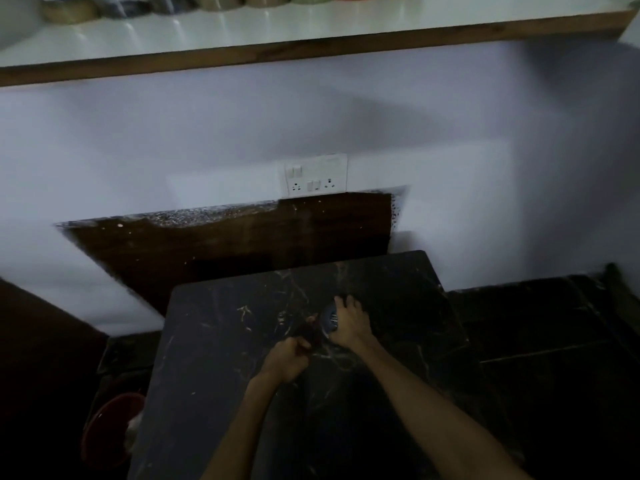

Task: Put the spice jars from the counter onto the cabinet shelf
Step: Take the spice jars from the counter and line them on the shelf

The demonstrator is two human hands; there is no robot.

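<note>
Two spice jars stand on the dark marble counter (221, 358). My left hand (289, 358) is closed around a dark reddish jar (309, 332). My right hand (349, 322) wraps a jar with a bluish-grey top (330, 317), just right of the first. High above, the white cabinet shelf (311, 27) with a wooden front edge holds a row of several jars (221, 1), cut off by the top of the frame. The scene is dim and blurred, so jar details are hard to read.
A white wall with a double socket plate (316, 175) lies between counter and shelf. A dark wooden panel (225, 244) sits behind the counter. A red bucket (110, 427) stands on the floor at the lower left. Dark tiled floor (554, 341) spreads to the right.
</note>
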